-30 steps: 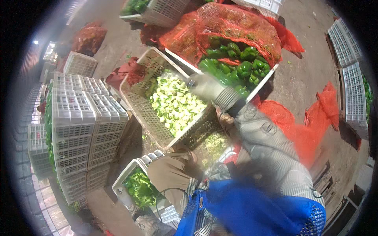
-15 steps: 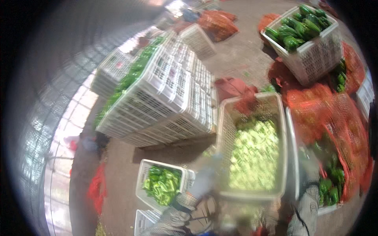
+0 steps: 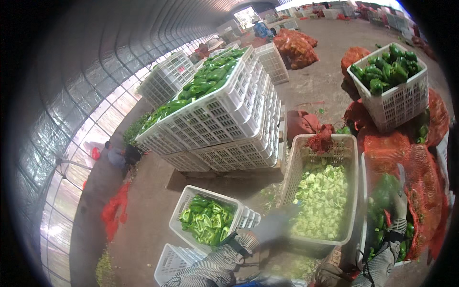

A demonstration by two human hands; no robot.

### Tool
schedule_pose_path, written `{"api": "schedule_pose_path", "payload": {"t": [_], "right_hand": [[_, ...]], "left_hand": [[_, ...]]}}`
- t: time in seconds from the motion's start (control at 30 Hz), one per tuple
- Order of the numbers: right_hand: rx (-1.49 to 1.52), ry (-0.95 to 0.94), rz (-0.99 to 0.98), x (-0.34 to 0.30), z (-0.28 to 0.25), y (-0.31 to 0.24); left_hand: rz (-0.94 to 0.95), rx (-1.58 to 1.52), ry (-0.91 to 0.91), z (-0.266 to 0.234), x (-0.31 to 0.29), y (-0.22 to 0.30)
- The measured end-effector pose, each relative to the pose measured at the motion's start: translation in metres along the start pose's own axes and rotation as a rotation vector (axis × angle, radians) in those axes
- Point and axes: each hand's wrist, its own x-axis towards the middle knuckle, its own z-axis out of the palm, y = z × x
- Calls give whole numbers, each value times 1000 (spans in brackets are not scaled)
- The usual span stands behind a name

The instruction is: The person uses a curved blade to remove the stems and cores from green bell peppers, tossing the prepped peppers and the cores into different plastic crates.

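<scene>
My left hand (image 3: 277, 224), in a pale glove, is smeared by motion at the left side of a tall white crate (image 3: 353, 191). That crate holds a heap of pale green pepper pieces (image 3: 321, 203). What the left hand holds, if anything, cannot be made out. My right hand (image 3: 399, 204), also gloved, is closed on a knife (image 3: 401, 175) whose blade points up and away. It is over a white crate and red mesh sack with whole green peppers (image 3: 386, 184). A smaller white crate (image 3: 176, 219) of cut green peppers (image 3: 206, 219) stands left of my left forearm.
Stacked white crates (image 3: 234, 115) topped with green peppers stand on a pallet ahead. A crate of whole peppers (image 3: 389, 103) rests on red mesh sacks (image 3: 382, 143) at right. Another white crate (image 3: 172, 262) lies near left. People (image 3: 262, 29) are farther back, beside orange sacks (image 3: 295, 48).
The view has tilted up, showing more of the far end. My left hand has moved right, toward the crate of pale pieces. The knife in my right hand now shows clearly.
</scene>
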Motion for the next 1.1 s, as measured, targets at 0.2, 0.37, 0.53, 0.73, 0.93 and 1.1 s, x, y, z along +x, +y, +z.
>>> {"api": "schedule_pose_path", "payload": {"t": [0.2,0.37,0.53,0.73,0.93,1.1], "right_hand": [[-204,-441,71,-109,134,-83],[-431,-591,16,-197,186,-7],[-371,-515,142,-232,204,89],[-413,-472,156,-251,213,118],[-841,-401,158,-256,226,94],[-958,-378,-60,-268,233,77]], "left_hand": [[158,-118,251,-11,-7,88],[-134,-291,89,0,-60,92],[-195,-627,115,33,-99,50],[-619,-1173,47,62,-92,21],[-594,-864,120,90,-85,3],[-470,-875,281,103,-77,-8]]}}
